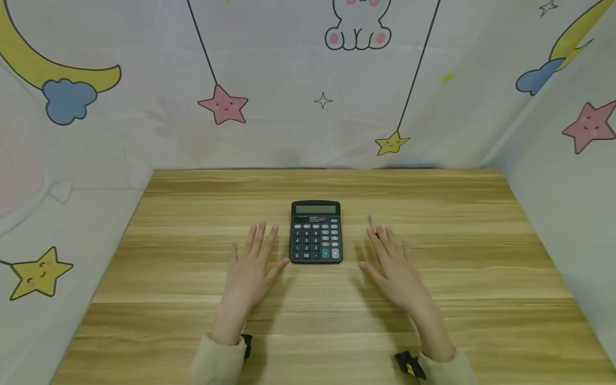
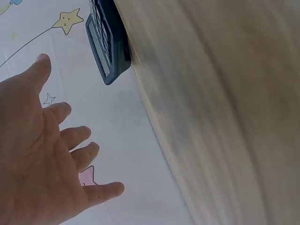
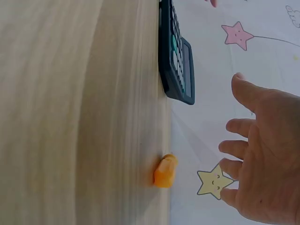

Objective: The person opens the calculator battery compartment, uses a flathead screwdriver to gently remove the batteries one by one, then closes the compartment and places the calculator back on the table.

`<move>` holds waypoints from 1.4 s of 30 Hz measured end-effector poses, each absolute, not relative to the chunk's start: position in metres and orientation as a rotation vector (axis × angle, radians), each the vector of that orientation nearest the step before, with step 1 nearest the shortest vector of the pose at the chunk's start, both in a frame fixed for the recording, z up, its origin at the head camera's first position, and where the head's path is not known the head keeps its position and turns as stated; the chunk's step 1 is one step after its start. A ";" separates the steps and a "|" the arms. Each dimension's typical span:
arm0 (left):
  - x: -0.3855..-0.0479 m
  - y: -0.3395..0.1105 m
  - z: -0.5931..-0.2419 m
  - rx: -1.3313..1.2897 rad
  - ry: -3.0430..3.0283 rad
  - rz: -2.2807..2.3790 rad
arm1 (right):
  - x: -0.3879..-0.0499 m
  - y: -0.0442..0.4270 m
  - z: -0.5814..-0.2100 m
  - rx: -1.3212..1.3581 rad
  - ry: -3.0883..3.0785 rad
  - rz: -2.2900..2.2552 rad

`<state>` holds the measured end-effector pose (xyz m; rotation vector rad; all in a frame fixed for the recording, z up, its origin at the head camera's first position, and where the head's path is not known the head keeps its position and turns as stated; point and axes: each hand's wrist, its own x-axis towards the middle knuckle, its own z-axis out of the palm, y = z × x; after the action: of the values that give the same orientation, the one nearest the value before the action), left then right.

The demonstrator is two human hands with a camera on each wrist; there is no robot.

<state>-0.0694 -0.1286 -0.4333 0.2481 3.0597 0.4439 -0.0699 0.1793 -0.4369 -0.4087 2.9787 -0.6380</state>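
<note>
A black desktop calculator (image 1: 315, 232) lies face up on the wooden table, its display at the far end. My left hand (image 1: 250, 275) hovers to its left with fingers spread, the thumb close to the calculator's lower left corner in the head view. On the other side, my right hand (image 1: 397, 272) is held above the table, fingers extended and holding nothing. A slim metallic tip (image 1: 371, 220) shows past its fingertips; the hand hides whatever lies behind that tip. From the right wrist, a small orange object (image 3: 165, 172) is visible on the table, its kind unclear.
The wood-grain table (image 1: 183, 214) meets a white cloth backdrop (image 1: 289, 133) printed with stars, moons and clouds at its far edge. Similar cloth hangs along the left and right sides. Dark straps (image 1: 409, 364) sit at the sleeve cuffs.
</note>
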 end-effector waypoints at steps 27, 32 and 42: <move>-0.102 -0.101 -0.433 0.161 2.852 0.994 | -0.104 0.144 -0.441 -0.238 2.643 -1.213; -0.111 -0.096 -0.436 0.096 2.871 1.066 | -0.114 0.134 -0.441 -0.158 2.605 -1.282; -0.125 -0.086 -0.443 -0.016 2.882 1.084 | -0.128 0.122 -0.449 -0.078 2.590 -1.293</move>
<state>-0.1245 -0.0857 -0.4428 -0.0158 2.8816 1.0843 -0.1275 0.1220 -0.4490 -0.0784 2.5897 -1.2932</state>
